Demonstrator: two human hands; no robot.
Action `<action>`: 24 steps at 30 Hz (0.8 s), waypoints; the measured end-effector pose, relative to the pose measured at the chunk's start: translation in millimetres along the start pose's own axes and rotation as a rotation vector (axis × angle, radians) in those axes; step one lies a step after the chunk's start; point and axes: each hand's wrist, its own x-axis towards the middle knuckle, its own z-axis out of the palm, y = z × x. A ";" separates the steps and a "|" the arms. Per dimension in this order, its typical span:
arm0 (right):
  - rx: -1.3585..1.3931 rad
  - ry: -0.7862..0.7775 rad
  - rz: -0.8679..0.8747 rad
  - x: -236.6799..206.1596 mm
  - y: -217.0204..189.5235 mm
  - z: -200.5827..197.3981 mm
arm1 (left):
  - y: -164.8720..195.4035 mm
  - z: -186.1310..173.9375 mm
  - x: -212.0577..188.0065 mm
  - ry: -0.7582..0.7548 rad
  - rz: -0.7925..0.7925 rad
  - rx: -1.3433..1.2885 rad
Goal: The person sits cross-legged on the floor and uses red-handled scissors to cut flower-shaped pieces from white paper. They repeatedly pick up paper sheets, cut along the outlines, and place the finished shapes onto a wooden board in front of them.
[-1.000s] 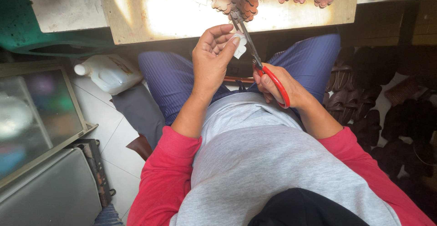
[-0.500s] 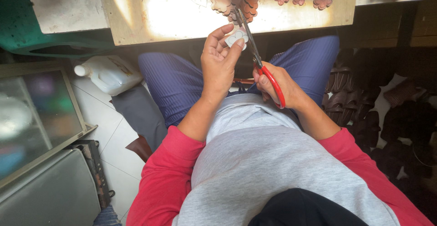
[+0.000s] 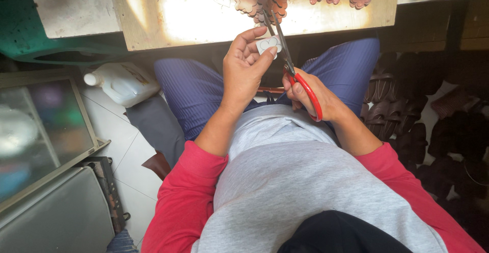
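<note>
A seated worker trims a small white cut-out with red-handled scissors above the lap, just short of the wooden bench edge. Compared with a second ago, the left hand has lifted the piece higher and nearer the bench, and the scissor blades now run up along its right side rather than crossing over it. The left hand stands upright from the wrist, thumb and fingertips pinched on the white piece, the index finger arched over the top. The right hand sits lower, just beside the waist, fingers closed through the red loops, blades pointing up and away toward the bench; whether the blades are parted cannot be told. Brown flower-shaped cut-outs lie scattered on the sunlit bench top beyond the blade tips. A white plastic jug lies on the tiled floor by the left knee.
</note>
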 end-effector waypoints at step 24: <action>-0.123 -0.029 0.072 -4.7 2.8 -3.0 | 8.9 -13.6 2.4 0.062 0.052 0.049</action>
